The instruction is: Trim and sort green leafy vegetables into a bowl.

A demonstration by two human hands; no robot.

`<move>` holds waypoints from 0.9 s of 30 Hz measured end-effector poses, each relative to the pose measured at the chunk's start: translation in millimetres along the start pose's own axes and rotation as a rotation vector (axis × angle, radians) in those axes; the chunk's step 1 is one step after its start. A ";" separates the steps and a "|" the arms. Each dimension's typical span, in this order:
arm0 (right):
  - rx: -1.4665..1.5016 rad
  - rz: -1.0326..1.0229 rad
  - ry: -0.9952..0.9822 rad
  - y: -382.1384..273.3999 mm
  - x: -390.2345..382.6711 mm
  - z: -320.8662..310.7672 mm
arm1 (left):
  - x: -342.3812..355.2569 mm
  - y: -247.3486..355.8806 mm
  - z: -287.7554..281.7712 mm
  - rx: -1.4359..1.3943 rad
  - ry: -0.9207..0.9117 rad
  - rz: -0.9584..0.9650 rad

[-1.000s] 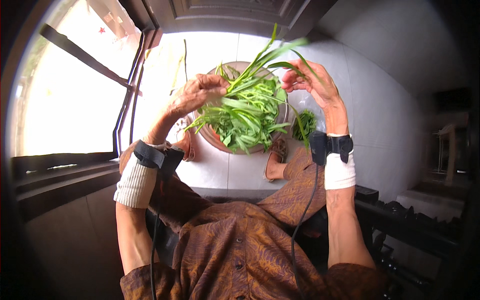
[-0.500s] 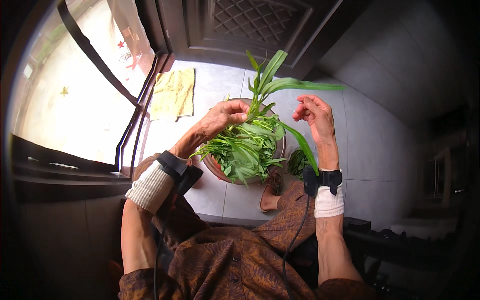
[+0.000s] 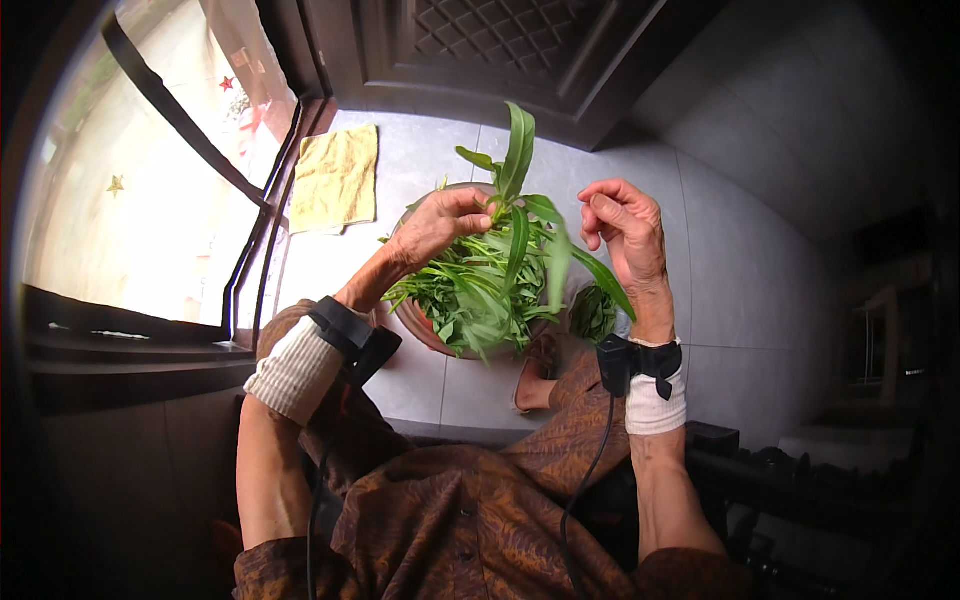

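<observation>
A sprig of water spinach [image 3: 516, 155] with long narrow leaves is pinched at its stem between the thumb and fingers of my left hand [image 3: 445, 228], above the basin. Some of its leaves hang down to the right, one blurred by motion. My right hand [image 3: 628, 222] is raised right of the sprig, fingers loosely curled and apart, with nothing visible in them. One long leaf reaches close to my right wrist. Below, a heap of water spinach [image 3: 455, 300] fills a round basin [image 3: 420, 332], hiding most of its inside.
Another small pile of greens [image 3: 594, 312] lies right of the basin, near my foot [image 3: 533, 388]. A yellow cloth [image 3: 336, 178] is spread on the grey tiled floor [image 3: 735, 255] by the glass door at left. A dark panelled door [image 3: 490, 75] stands beyond. Cables run from both wrist straps.
The sprig has turned in my left hand: its long leaf that pointed right now hangs down. My right hand stays raised, its fingers slightly more curled. The whole view has shifted a little.
</observation>
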State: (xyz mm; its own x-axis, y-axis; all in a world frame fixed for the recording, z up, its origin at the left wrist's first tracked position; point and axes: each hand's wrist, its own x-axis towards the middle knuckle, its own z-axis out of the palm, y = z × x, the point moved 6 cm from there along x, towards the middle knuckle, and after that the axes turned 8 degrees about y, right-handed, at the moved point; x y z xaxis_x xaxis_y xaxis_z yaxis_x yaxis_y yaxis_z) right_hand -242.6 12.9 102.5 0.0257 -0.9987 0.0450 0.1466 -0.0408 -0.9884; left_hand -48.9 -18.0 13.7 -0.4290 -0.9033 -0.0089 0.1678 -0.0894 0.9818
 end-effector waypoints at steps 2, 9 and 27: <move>-0.005 0.008 -0.015 -2.6 -4.1 6.3 | 0.4 -2.0 0.3 0.010 -0.010 -0.006; -0.060 0.034 -0.053 -2.6 1.9 -1.2 | 4.4 -8.3 -2.1 0.075 0.022 -0.074; -0.106 0.304 -0.094 30.4 -9.1 28.7 | 1.3 -7.5 -0.5 0.210 0.018 -0.010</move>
State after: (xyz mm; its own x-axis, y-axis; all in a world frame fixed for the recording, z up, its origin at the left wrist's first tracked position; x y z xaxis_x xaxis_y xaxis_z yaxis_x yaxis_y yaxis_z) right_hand -210.0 21.7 76.2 0.1443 -0.9585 -0.2458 0.0149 0.2505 -0.9680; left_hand -50.2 -18.6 6.2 -0.4138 -0.9101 -0.0203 -0.0256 -0.0107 0.9996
